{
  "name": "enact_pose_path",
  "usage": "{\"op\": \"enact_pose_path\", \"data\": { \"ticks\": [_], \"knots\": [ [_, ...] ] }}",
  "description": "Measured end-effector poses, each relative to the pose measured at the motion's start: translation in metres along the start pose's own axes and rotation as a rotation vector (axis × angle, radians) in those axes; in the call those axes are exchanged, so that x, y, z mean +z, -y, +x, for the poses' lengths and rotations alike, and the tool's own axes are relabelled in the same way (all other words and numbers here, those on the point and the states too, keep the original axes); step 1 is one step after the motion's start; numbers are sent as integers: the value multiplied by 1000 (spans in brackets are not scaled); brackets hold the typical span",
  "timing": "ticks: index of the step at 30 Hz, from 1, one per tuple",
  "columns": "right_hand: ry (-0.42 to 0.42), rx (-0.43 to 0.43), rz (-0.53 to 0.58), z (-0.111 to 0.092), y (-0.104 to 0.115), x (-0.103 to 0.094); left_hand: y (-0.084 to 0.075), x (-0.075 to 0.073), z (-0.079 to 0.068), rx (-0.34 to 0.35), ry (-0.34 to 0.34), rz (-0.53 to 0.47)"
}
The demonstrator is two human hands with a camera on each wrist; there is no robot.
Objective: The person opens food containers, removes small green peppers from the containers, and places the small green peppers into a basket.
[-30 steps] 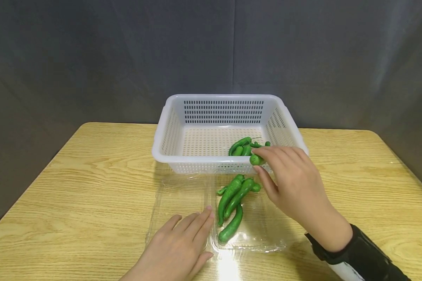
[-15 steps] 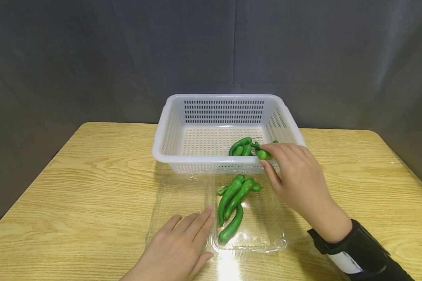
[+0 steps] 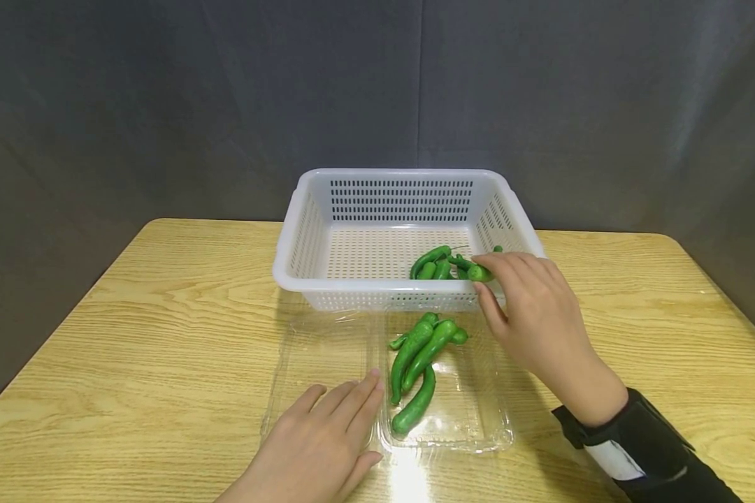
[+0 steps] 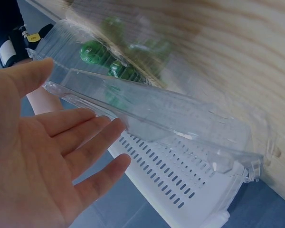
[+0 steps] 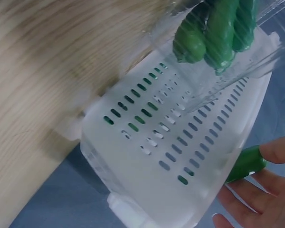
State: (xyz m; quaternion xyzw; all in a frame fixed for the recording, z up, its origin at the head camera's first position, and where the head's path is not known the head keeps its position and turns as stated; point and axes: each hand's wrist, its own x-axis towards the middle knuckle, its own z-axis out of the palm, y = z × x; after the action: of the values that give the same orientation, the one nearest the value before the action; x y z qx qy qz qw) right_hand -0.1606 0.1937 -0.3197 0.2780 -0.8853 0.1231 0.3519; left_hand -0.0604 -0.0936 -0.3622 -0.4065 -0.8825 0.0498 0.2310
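At the front right of the white plastic basket (image 3: 377, 286), my right hand (image 3: 535, 307) pinches a green chili pepper (image 3: 479, 273) between thumb and fingers. In the right wrist view the held chili pepper (image 5: 247, 164) sticks out past the basket's rim. My left hand (image 3: 321, 436) rests with fairly straight fingers on the near part of an opened clear plastic clamshell box (image 3: 472, 402), fingertips by its hinge. Several green chili peppers (image 3: 418, 370) lie in the box's right half. More chili peppers (image 3: 430, 262) sit in the basket, partly hidden by its front wall.
The box's left half (image 3: 321, 349) lies unfolded on the wooden table (image 3: 151, 335). Directly behind the box stands the basket, with its perforated front wall facing me. A dark grey curtain (image 3: 226, 112) hangs past the table's back edge.
My right hand has shifted right and slightly away along the basket's front rim, still holding the chili pepper. The left hand and the box have stayed in place.
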Motion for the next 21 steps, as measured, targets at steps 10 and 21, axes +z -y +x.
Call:
{"op": "enact_pose_path", "data": {
  "ticks": [10,21],
  "knots": [
    [24,32,0,-3,-9,5,0,0,0,11,7,26],
    [30,56,-3,-4,-14,8,0,-1,0,11,18,33]
  ]
}}
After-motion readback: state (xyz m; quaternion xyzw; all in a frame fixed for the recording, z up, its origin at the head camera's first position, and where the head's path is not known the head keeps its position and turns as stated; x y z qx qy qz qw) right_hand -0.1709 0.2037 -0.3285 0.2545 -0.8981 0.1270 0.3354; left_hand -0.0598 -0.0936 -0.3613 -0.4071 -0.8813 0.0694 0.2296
